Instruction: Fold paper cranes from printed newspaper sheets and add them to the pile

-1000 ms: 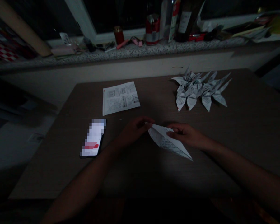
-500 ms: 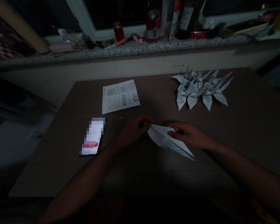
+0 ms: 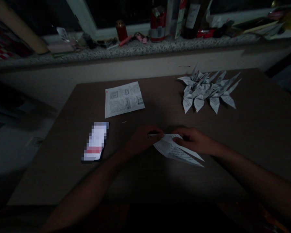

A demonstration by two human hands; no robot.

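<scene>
Currently both hands are closed on the folded paper (image 3: 173, 149), left hand (image 3: 145, 139) pinching its left end, right hand (image 3: 194, 139) its upper edge, around mid-table. Outward: phone (image 3: 95, 142) toward the table (image 3: 257, 129)'s left edge, printed sheet (image 3: 124, 99) near far-left corner, folded paper figures (image 3: 214, 103) near far-right corner.

I've got a black-framed rectangular phone (image 3: 95, 141), screen lit but pixelated, lying near the left edge of a dark brown wood-look tabletop (image 3: 50, 168). Past its far edge I see a speckled grey stone windowsill (image 3: 135, 50), pretty cluttered tbh: small reddish-brown jar (image 3: 121, 31), pink stick (image 3: 125, 40) just beside it, then towards the right end a red-and-silver metal can (image 3: 158, 27) and a dark bottle with a white label (image 3: 193, 16).
</scene>
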